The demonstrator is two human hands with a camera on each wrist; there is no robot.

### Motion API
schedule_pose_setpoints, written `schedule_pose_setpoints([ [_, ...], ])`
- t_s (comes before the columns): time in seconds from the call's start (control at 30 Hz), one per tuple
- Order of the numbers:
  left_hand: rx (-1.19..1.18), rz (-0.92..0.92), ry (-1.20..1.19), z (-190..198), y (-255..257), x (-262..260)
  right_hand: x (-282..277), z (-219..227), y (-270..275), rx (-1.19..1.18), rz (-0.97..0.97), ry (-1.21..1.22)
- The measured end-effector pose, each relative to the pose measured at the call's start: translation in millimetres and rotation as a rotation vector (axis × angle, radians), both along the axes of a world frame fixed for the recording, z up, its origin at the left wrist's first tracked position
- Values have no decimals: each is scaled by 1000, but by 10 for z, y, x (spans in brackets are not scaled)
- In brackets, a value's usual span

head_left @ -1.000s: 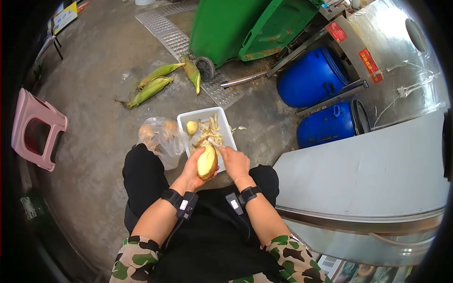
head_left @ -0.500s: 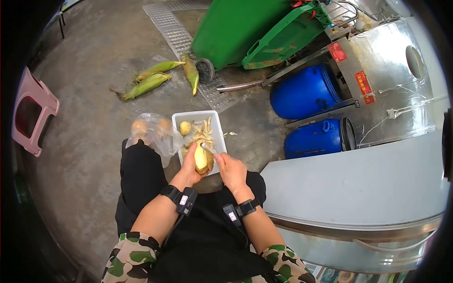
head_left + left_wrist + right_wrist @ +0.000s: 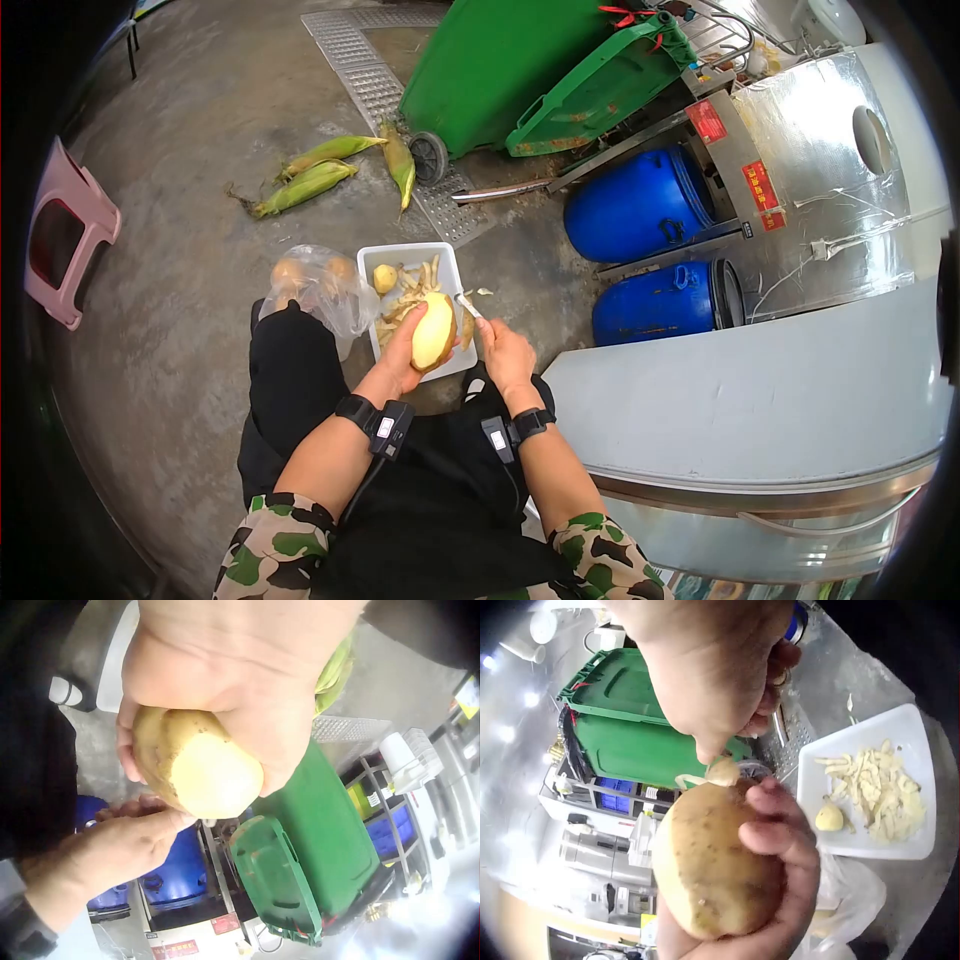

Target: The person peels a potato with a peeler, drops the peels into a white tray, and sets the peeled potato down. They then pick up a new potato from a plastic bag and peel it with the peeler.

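My left hand (image 3: 402, 352) grips a large potato (image 3: 433, 333) from the left, fingers wrapped underneath. Pale bare flesh faces up in the head view; brown skin (image 3: 724, 855) covers the side seen by the right wrist camera. A peeler (image 3: 467, 304) is held in my right hand (image 3: 508, 356), its head beside the potato's upper right end. In the right wrist view a strip of peel (image 3: 724, 772) hangs at the peeler, close over the potato. Below is a white tray (image 3: 448, 262) with a heap of peelings (image 3: 877, 795) and a small peeled potato (image 3: 384, 278).
A clear plastic bag (image 3: 345, 300) with round brownish things lies left of the tray. Corn cobs in husks (image 3: 305, 188) are on the floor ahead, near a green wheeled bin (image 3: 480, 80). Blue barrels (image 3: 635, 205) stand right; a pink stool (image 3: 75, 235) stands left.
Half a second ago the peeler lay over the potato's upper end; now it is off to the right, apart from the bare face. The potato has turned, showing more pale flesh upward.
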State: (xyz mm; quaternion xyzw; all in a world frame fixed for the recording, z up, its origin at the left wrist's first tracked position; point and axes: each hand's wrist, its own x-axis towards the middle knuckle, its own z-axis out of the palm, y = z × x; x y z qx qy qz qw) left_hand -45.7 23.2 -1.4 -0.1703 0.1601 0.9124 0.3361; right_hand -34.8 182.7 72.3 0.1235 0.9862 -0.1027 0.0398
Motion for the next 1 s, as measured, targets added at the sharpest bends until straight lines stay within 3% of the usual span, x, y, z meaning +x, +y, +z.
schedule_pose_setpoints([
  [0.17,69,80,-10,47,-20,47,32,-11,-32,-22,18,86],
  [0.27,116,42,125,-20,-39,26,5,0,8,-20,16,93],
  [0.47,142,75,51,-106,-10,19,53,7,35,-8,15,179],
  [0.63,228,69,116,76,-62,33,125,22,13,-36,-5,178],
  [0.77,292,-7,218,101,-33,23,173,-7,-23,-144,-15,197],
  [1.0,193,-13,161,14,52,32,118,35,30,-290,-105,279],
])
